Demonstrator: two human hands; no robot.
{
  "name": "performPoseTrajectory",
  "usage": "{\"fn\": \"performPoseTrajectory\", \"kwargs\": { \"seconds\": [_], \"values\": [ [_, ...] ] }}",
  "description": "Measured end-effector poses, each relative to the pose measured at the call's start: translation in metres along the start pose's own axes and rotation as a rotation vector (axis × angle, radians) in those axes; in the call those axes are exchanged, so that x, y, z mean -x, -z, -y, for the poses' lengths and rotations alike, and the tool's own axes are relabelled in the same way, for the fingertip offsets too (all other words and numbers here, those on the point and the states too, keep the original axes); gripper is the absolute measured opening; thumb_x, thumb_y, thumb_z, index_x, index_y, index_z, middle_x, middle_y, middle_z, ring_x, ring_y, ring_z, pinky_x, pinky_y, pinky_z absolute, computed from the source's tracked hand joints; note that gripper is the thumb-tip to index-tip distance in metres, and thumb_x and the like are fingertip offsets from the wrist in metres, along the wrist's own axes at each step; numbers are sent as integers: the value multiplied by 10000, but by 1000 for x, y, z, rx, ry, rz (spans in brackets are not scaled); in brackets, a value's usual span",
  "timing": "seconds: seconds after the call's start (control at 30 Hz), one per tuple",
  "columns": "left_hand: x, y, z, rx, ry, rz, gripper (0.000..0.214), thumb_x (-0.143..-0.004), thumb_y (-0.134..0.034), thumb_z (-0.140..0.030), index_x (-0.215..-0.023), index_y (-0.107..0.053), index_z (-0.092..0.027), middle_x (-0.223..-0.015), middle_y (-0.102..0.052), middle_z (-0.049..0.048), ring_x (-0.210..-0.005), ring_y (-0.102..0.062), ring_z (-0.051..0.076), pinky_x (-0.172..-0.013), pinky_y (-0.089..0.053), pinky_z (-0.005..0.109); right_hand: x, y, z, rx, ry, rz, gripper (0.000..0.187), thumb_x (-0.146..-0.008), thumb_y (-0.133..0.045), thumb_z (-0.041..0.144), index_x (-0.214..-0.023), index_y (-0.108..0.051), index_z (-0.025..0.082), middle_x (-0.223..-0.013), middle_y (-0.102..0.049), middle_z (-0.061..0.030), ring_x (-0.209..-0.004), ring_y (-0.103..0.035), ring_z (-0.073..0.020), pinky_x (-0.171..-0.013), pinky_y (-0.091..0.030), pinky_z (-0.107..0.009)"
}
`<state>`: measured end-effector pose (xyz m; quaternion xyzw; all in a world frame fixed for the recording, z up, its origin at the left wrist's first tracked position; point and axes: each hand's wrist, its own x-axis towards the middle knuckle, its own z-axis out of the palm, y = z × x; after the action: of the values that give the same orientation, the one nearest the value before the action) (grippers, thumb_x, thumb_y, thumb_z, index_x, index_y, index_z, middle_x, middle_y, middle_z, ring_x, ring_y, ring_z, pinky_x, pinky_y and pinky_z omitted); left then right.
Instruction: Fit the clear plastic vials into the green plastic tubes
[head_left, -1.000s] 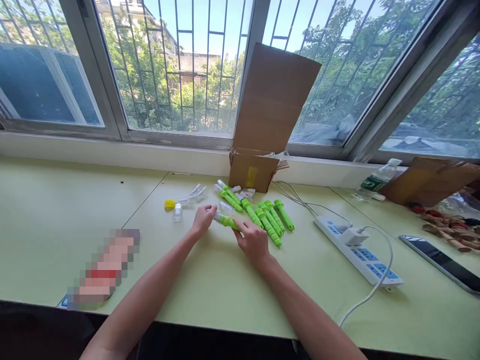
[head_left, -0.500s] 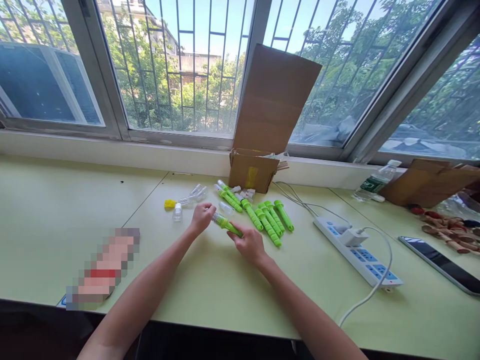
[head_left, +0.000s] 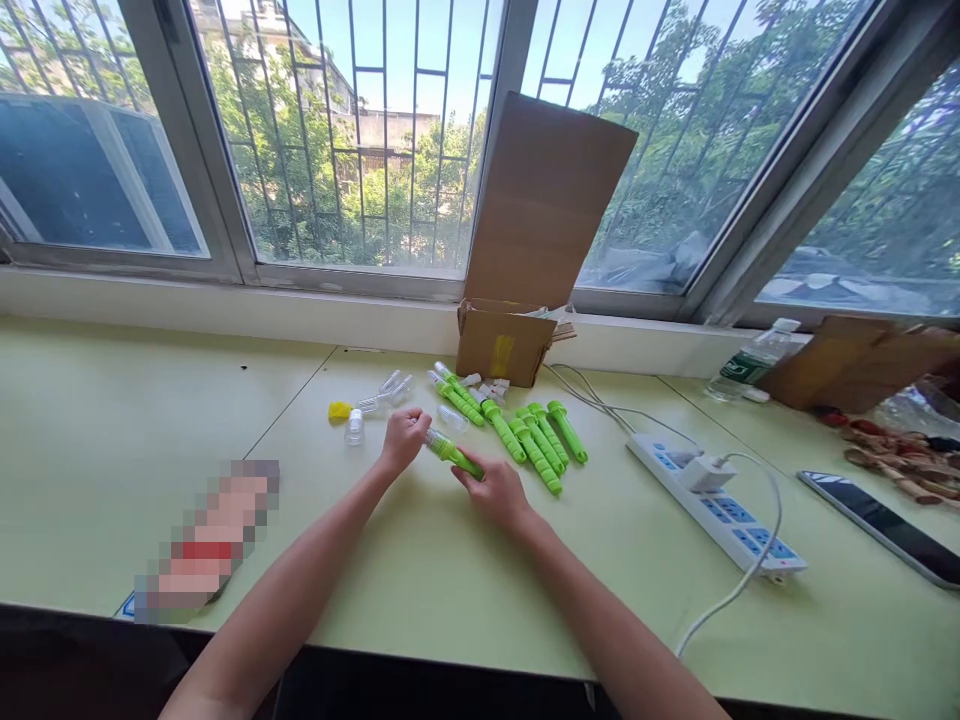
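Note:
Between my hands is a green ribbed plastic tube [head_left: 450,452], shaped like a small flashlight, with a clear cap at its left end. My left hand [head_left: 404,440] closes around the clear end and hides its tip. The green end is wrapped by my right hand [head_left: 496,487]. Just beyond lies a loose clear cap [head_left: 452,417]. More green tubes [head_left: 538,455] lie to the right, and a few farther back [head_left: 459,393] have clear caps on. More clear caps [head_left: 355,427] and a yellow piece [head_left: 339,411] are left of my left hand.
An open cardboard box [head_left: 504,345] stands at the back, small white parts [head_left: 491,388] before it. A power strip [head_left: 712,505] with white cables lies right, near a phone [head_left: 881,525], a water bottle [head_left: 754,360] and wooden pieces [head_left: 896,460]. A blurred-out item [head_left: 210,540] lies left.
Both hands stay almost in place on the green tube, with only a slight shift of the fingers. The other things lie as before; the camera view has shifted slightly.

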<state>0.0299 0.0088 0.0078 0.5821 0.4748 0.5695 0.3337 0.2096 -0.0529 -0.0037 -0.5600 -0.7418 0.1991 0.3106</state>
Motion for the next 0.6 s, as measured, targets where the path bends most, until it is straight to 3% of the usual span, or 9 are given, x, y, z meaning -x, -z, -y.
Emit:
{"fn": "performPoseTrajectory", "kwargs": {
  "seconds": [0.17, 0.37, 0.6],
  "values": [
    [-1, 0, 0, 59, 18, -35, 341, -734, -594, -323, -478, -430, -169, -453, -366, -42, -446, -319, 78, -452, -219, 236, -2, -5, -6, 129, 99, -33, 478, -793, -555, 282, -1271, -581, 272, -1081, -695, -57, -932, -630, -258, -798, -475, -336],
    [1, 1, -2, 258, 137, -28, 331, -748, -629, -498, -745, -527, -184, -426, -454, -62, -329, -412, 79, -359, -269, 202, -4, -7, -9, 104, 175, -137, 570, -773, -493, 162, -1341, -493, 209, -1199, -620, -86, -990, -610, -237, -840, -485, -325],
    [1, -2, 1, 313, 133, 80, 423, -784, -539, -592, -877, -474, -185, -489, -503, -59, -337, -436, 81, -346, -300, 188, -10, -7, -17, 27, 160, -330, 381, -844, -501, 282, -1193, -596, 161, -1134, -642, -123, -1029, -597, -256, -918, -458, -380]
  ]
}}
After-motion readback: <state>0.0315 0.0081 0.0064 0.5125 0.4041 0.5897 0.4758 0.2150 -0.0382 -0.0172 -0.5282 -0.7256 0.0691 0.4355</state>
